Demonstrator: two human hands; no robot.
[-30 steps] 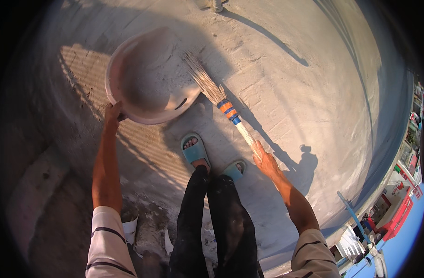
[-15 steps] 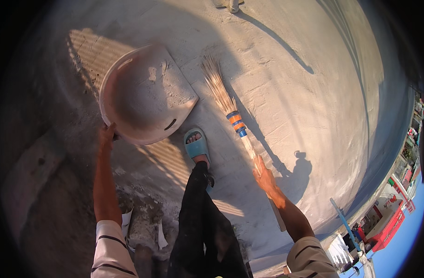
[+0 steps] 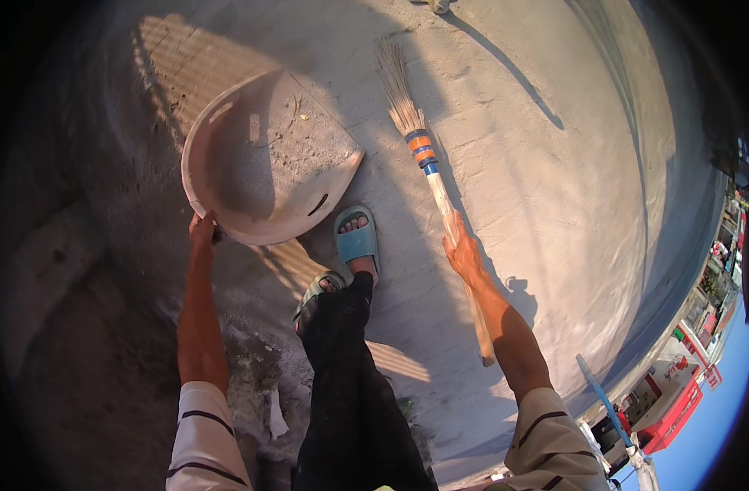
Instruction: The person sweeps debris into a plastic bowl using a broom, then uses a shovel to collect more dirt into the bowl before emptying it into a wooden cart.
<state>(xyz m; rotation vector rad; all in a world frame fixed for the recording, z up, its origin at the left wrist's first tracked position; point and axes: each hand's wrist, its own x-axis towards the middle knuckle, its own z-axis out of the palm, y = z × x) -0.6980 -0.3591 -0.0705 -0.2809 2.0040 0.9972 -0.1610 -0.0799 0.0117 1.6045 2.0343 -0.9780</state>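
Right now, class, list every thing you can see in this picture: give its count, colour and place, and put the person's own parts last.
basin: one, pale pink plastic, tilted on the floor at upper left, grit inside
broom: one, straw bristles, orange and blue bands, pale handle, centre right
concrete floor: one, grey, sunlit, all around
rubble: one patch, grey, near the left leg
buildings: several, red and white, far below at lower right
sandals: two, light blue, centre
left hand: one, gripping the basin's near rim
right hand: one, gripping the broom handle
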